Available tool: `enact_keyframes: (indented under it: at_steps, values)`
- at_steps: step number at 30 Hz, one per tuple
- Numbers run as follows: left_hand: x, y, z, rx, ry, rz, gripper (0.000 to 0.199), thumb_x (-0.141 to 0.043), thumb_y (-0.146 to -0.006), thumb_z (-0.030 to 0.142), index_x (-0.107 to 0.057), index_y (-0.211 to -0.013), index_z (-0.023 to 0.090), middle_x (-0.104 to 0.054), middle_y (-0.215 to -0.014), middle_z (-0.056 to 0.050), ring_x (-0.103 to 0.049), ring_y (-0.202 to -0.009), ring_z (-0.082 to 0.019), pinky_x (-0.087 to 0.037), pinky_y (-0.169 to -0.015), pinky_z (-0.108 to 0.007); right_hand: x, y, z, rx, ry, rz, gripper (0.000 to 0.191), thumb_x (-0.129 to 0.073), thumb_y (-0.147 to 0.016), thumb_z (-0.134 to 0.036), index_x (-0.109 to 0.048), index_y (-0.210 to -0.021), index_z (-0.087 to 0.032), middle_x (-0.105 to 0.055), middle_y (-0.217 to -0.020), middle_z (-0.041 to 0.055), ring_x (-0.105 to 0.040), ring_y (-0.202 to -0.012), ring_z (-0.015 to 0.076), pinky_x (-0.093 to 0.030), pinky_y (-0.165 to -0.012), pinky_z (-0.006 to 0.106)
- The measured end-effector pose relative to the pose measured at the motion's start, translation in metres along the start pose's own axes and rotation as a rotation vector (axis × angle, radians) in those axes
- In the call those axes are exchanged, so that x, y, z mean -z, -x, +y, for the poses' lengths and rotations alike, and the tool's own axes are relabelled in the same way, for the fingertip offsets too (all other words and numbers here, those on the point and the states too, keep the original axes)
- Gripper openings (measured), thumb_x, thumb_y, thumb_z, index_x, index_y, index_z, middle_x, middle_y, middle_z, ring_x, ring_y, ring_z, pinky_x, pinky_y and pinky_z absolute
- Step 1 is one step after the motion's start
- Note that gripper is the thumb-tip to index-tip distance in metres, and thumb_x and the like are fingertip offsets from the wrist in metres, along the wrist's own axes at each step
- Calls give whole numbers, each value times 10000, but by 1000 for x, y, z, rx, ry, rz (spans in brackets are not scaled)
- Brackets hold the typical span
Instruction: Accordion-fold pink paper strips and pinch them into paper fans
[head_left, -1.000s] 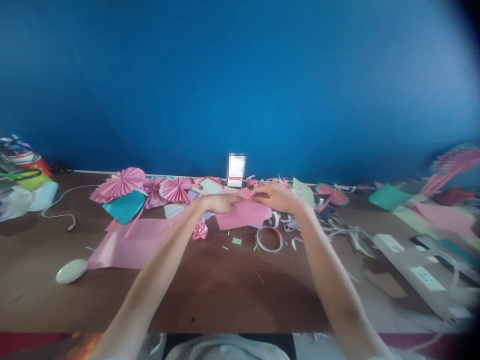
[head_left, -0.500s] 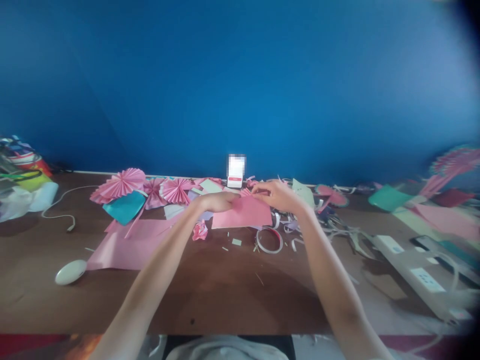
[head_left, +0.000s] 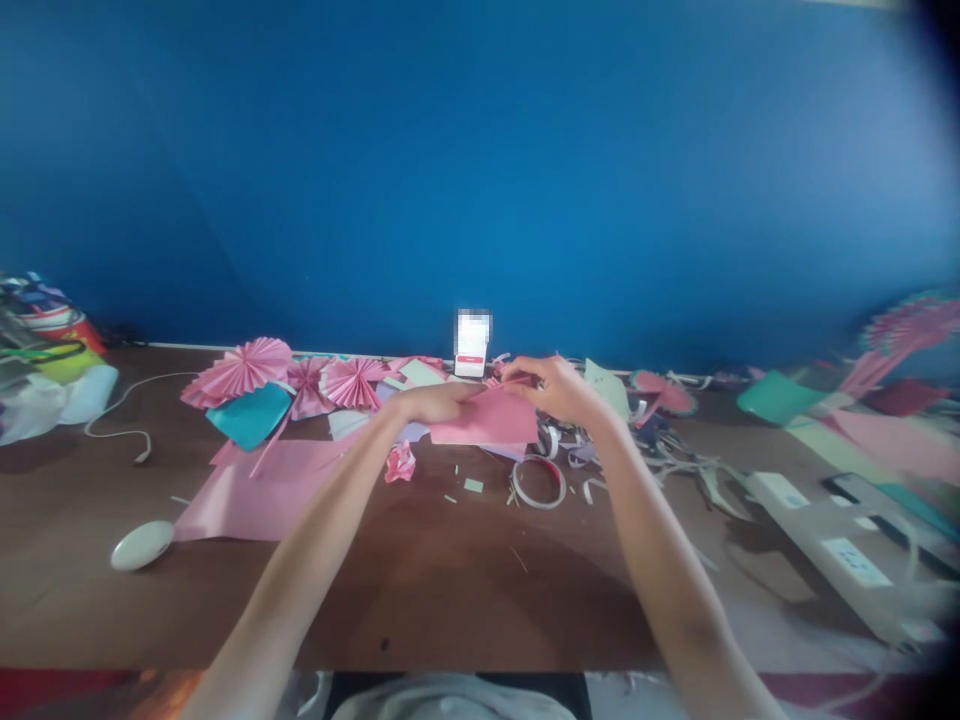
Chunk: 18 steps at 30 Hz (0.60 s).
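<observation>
A pink paper sheet [head_left: 487, 422] lies under both hands, its far part gathered between them. From the left, my left hand [head_left: 435, 402] closes on the sheet's far left side, its fingertips partly hidden. My right hand [head_left: 551, 388] pinches the far right edge with curled fingers. Just behind the paper a phone [head_left: 470, 345] stands upright with its screen lit. A ring-shaped tape roll [head_left: 540, 482] and a crumpled pink paper piece [head_left: 400, 461] lie in front of the hands, along with small paper scraps.
Folded pink paper fans [head_left: 352, 383] and a teal paper piece [head_left: 250, 415] are at left, near a larger pink sheet [head_left: 247, 495]. A white mouse-shaped object [head_left: 142, 545] lies in front. White strips are heaped right of centre, before a power strip [head_left: 832, 550]. A blue wall [head_left: 480, 180] rises behind.
The pink sheet has drawn up slightly away from me, its near edge now higher. Both hands have shifted only a little and keep hold of it.
</observation>
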<state>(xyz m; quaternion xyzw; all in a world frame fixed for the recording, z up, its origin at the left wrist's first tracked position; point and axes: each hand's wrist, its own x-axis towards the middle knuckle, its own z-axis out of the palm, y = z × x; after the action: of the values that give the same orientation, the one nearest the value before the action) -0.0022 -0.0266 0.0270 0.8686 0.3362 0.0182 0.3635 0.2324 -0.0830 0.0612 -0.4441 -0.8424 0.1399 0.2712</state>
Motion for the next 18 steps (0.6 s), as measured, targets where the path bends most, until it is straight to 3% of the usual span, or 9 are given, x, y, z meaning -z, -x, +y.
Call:
enact_keyframes:
  at_steps: [4, 7, 10, 13, 18]
  values:
    - [1, 0, 0, -23, 36, -36, 676, -431, -837, 232, -303, -1500, 264, -295, -1578, -56, -343, -1413, -253, -330, -1119, -383, -1, 0, 1, -36, -44, -28, 214, -532, -887, -302, -696, -997, -221, -721, -974, 35, -554, -616, 120, -385, -598, 263]
    - [1, -1, 3, -59, 38, -33, 660, -431, -835, 233, -333, -1488, 238, -346, -1553, -69, -339, -1415, -251, -303, -1141, -387, -1, 0, 1, -37, -91, 25, 211, -548, -881, -324, -713, -960, -219, -719, -968, 30, -538, -613, 114, -380, -592, 261]
    - [1, 0, 5, -45, 38, 24, 575, -415, -902, 341, -372, -1460, 213, -382, -1531, -92, -326, -1420, -267, -295, -1144, -405, -3, 0, 2, -61, -142, 117, 223, -573, -870, -360, -721, -948, -213, -709, -857, 25, -538, -631, 125, -375, -588, 258]
    - [1, 2, 5, 23, 64, 60, 562, -365, -949, 475, -385, -1442, 205, -315, -1564, -107, -294, -1429, -296, -289, -1134, -438, -5, -1, 5, -95, -179, 168, 242, -589, -859, -393, -721, -936, -206, -678, -746, 14, -526, -603, 124, -366, -567, 255]
    - [-2, 0, 2, 57, 66, 109, 596, -265, -973, 547, -384, -1437, 194, -252, -1586, -123, -315, -1417, -302, -315, -1107, -440, -5, -4, 10, -103, -239, 191, 270, -602, -852, -416, -735, -899, -185, -703, -814, 42, -570, -675, 144, -404, -602, 257]
